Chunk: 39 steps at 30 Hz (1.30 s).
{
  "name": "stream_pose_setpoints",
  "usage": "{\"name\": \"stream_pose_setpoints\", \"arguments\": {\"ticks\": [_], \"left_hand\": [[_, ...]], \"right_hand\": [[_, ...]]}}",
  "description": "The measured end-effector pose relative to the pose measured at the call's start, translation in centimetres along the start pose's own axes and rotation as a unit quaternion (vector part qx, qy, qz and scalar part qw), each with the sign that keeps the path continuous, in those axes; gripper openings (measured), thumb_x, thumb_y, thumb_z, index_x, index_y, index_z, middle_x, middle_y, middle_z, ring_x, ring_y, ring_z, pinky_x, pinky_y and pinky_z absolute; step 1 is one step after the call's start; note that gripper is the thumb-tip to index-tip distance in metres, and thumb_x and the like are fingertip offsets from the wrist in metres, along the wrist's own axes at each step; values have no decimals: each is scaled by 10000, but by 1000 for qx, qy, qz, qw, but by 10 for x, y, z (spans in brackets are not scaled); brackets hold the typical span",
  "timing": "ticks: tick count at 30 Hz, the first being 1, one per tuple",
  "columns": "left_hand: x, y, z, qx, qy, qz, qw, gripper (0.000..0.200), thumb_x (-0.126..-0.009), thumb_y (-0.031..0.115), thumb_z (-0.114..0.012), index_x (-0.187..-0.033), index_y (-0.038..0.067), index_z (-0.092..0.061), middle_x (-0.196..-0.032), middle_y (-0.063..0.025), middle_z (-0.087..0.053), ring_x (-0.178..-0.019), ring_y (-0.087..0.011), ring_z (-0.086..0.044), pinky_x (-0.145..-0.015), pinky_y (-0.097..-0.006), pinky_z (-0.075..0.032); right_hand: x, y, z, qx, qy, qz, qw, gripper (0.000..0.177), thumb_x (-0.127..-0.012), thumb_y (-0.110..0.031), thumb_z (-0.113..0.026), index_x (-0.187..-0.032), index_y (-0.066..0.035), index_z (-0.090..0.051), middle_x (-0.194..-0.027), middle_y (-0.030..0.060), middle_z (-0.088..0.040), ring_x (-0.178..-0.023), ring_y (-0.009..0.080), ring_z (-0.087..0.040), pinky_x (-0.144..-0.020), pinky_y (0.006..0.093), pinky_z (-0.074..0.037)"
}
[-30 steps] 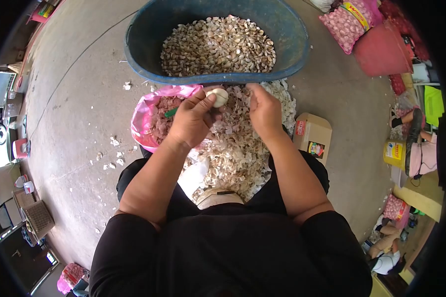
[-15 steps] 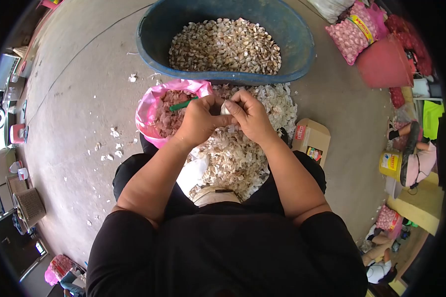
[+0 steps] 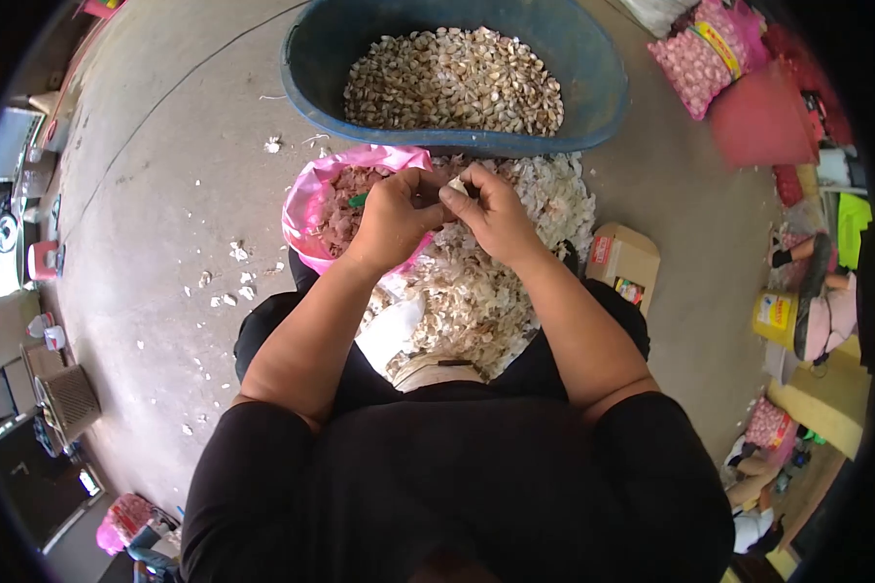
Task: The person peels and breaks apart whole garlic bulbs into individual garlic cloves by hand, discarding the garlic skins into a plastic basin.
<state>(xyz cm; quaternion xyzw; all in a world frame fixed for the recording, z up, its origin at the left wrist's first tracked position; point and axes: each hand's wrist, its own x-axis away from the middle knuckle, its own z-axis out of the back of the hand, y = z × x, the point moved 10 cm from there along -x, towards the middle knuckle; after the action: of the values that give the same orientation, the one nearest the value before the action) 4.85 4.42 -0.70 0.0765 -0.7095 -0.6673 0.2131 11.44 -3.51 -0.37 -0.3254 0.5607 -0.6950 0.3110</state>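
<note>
My left hand (image 3: pixel 394 219) is closed over the near side of the pink bag, its fingers curled around a green-handled tool (image 3: pixel 358 200); the tool's working end is hidden. Close beside it, my right hand (image 3: pixel 496 216) pinches a pale garlic clove (image 3: pixel 459 184) between thumb and fingers. The pink plastic bag (image 3: pixel 301 209), to the left of and under my left hand, holds reddish papery skins (image 3: pixel 340 219). Below both hands lies a heap of pale garlic skins (image 3: pixel 467 301), between my legs.
A blue tub (image 3: pixel 457 142) of many cloves (image 3: pixel 452 83) stands ahead. An open cardboard box (image 3: pixel 634 255) sits by my right knee. At right are a mesh sack of garlic (image 3: pixel 695 73), a red bin (image 3: pixel 763 115), a yellow bucket (image 3: pixel 776 316) and other people. Skin scraps (image 3: pixel 238 251) dot the floor.
My right hand has turned and lifted a little, so the clove shows above its thumb. Less of the green handle is visible. The whole view has shifted slightly.
</note>
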Motion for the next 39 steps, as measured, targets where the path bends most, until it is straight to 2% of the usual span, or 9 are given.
{"name": "stream_pose_setpoints", "arguments": {"ticks": [7,15,19,27,30,33,36,37,39], "left_hand": [[0,-8,-20,121,-59,33,990,235,-726,-6,-635,-936,-61,-544,-839,-77,-591,-728,-121,-559,-660,-231,-463],[-10,-13,-52,216,-99,42,970,205,-798,-1,-542,-1001,-15,-515,-942,-89,-574,-827,-161,-568,-721,-269,-472],[-17,-18,-64,314,-85,79,942,185,-791,10,-565,-969,-23,-525,-915,-89,-579,-790,-147,-569,-686,-256,-481],[-23,-10,-81,310,-103,49,944,199,-784,-11,-559,-982,-22,-540,-924,-85,-584,-797,-145,-572,-700,-253,-483],[-23,-11,-79,307,-116,46,944,218,-802,4,-533,-1019,-19,-528,-948,-93,-579,-829,-164,-565,-728,-266,-474],[-21,-10,-77,328,-121,59,935,210,-812,33,-536,-1016,-15,-534,-940,-81,-579,-816,-150,-560,-712,-260,-473],[-19,-8,-71,352,-121,82,924,213,-818,65,-543,-1017,-10,-534,-936,-67,-577,-810,-135,-555,-697,-255,-468],[-18,-8,-69,359,-120,90,921,218,-822,77,-543,-1023,-8,-532,-939,-64,-575,-815,-134,-552,-697,-256,-465],[-19,-16,-61,328,-102,85,935,243,-819,101,-557,-1033,-10,-524,-950,-62,-572,-824,-129,-548,-697,-258,-460]], "right_hand": [[11,-16,15,43,71,96,992,235,-842,-181,-533,-708,-5,-452,-584,75,-442,-519,142,-386,-485,289,-347],[18,6,49,-46,92,37,994,219,-843,-183,-534,-740,-9,-450,-622,75,-474,-533,124,-408,-493,269,-360],[29,-8,56,-28,87,56,994,192,-820,-167,-571,-784,-22,-450,-640,66,-493,-556,108,-439,-510,256,-382],[37,-11,68,-29,123,125,984,130,-836,-113,-524,-835,-21,-433,-689,82,-492,-592,142,-488,-531,283,-408],[36,-13,69,19,134,128,982,41,-881,-79,-426,-870,-41,-418,-681,13,-439,-588,59,-438,-501,215,-394],[29,22,59,-194,62,-46,978,73,-863,-112,-459,-853,-43,-436,-633,42,-484,-492,97,-447,-443,228,-372],[25,16,49,-368,22,-66,927,55,-866,-113,-447,-875,-59,-448,-613,19,-479,-448,66,-414,-404,203,-354],[27,18,48,-352,31,-103,930,82,-867,-137,-461,-900,-62,-462,-612,23,-479,-452,68,-423,-402,210,-375],[25,13,46,-248,18,-80,965,104,-858,-151,-490,-900,-57,-475,-635,22,-490,-496,66,-448,-436,205,-384]]}}
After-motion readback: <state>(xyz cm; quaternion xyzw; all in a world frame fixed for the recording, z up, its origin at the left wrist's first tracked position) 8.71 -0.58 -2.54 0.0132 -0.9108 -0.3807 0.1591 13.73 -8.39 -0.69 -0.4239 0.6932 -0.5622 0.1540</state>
